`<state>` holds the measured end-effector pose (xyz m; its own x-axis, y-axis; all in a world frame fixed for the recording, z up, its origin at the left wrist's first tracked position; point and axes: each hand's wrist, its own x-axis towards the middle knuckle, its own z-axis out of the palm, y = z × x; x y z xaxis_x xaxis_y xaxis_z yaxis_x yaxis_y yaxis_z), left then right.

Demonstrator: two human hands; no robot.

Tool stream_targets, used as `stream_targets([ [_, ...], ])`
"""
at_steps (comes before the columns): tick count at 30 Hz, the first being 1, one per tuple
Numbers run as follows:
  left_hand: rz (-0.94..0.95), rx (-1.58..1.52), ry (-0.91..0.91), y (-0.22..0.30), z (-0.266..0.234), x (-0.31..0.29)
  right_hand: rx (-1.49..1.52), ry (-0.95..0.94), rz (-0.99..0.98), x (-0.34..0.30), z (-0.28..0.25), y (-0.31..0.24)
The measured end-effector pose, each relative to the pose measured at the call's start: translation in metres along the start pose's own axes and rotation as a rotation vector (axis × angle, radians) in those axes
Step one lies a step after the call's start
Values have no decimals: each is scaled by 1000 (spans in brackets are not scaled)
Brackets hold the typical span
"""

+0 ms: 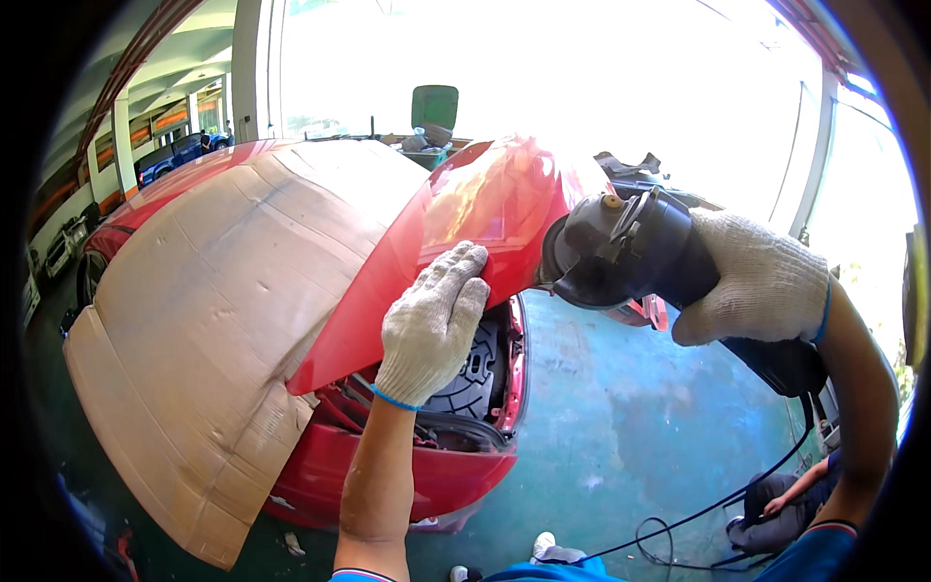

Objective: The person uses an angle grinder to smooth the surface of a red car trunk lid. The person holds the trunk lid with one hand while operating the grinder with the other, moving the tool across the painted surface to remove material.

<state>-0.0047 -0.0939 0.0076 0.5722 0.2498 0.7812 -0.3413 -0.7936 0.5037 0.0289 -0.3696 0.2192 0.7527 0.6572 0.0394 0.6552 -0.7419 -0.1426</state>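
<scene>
A glossy red car body panel [465, 209], shaped like a fender, stands up tilted in front of me. My left hand [436, 325], in a white knit glove, rests on its lower face with the fingers stretched out flat. On the right, my gloved right hand [761, 276] is wrapped round a black corded angle grinder [621, 242]. The grinder's round head is at the panel's right edge; whether the disc touches it I cannot tell. My palm hides part of the tool's body.
Brown cardboard [223, 320] covers much of a red car on the left. Its open trunk [475, 373] lies below the panel. A black cord [698, 517] runs over the green floor [592, 417]. A person [786, 500] sits low at right. A green bin [433, 107] stands behind.
</scene>
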Motion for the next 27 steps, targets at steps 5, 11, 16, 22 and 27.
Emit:
stream_targets([
  [5, 8, -26, 5, -1, 4, 0, -4, 19, -14, -3, -1, 0],
  [11, -7, -9, 2, 2, 3, -1, 204, 58, -2, -15, -6, 13],
  [16, 163, 177, -19, -1, 2, -2, 329, 144, 46, -31, 4, 40],
  [22, 224, 357, -3, 7, 5, -5, 281, 11, -64, -22, 8, 37],
  [27, 268, 291, 82, -6, 13, -3, 112, -51, -42, -10, 2, 18],
])
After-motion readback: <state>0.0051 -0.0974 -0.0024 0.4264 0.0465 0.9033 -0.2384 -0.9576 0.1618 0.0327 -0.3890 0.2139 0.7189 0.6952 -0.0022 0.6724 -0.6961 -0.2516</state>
